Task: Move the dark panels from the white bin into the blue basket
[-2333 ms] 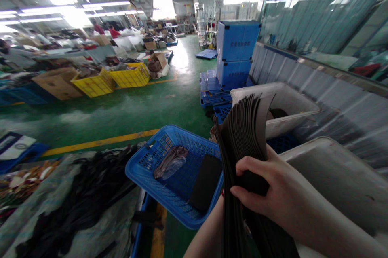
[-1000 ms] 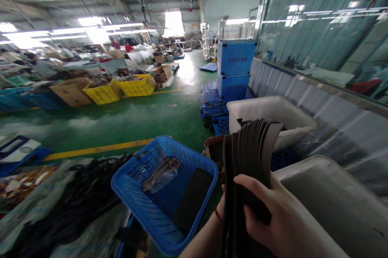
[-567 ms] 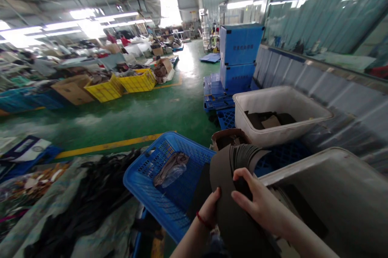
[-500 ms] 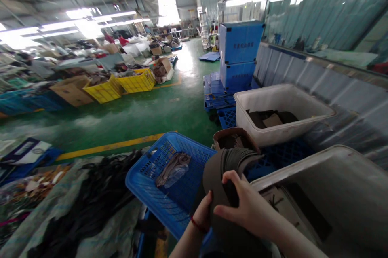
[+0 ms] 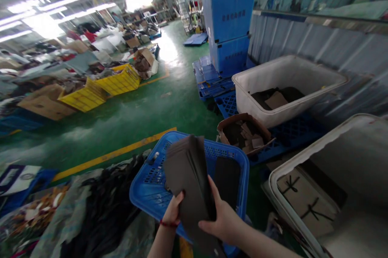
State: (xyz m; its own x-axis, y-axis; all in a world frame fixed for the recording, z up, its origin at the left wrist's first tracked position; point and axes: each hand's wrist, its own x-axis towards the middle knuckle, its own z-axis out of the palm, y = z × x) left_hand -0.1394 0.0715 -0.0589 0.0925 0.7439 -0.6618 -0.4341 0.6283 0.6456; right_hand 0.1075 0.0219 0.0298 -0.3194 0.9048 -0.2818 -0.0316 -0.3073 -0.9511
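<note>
Gripping a stack of dark sheets [image 5: 189, 177] between both hands, upright and leaning slightly away, right above the near rim of the blue basket [image 5: 246, 169]. Left hand [image 5: 173, 212] clamped on the stack's lower left edge, thumb pressed flat against the near face, other fingers hidden behind, so cannot tell how those lie. Right hand [image 5: 222, 219] closed on the lower right edge, thumb stretched up along the side, remaining fingers curled under and pressed together. Held only at the bottom, with the upper ends free and already fanning a little over the basket's middle. Likely to splay further if either thumb eases, letting single sheets peel off and drop unevenly. Could land across the dark pad [image 5: 226, 181] lying inside the basket at its right, or catch on the rim and slide out over the near edge. Could also spill left of the basket into the heap of black straps [image 5: 103, 209], where dark on dark would be hard to pick apart. Less exposed on the far side: cardboard box of scraps [image 5: 244, 132] just beyond the basket's far right corner, white tub [image 5: 257, 84] farther behind that, a second pale tub [image 5: 303, 157] to the basket's right. Basket itself apparently perched on the strap heap rather than on flat floor, so might tip under an off-centre load.
</note>
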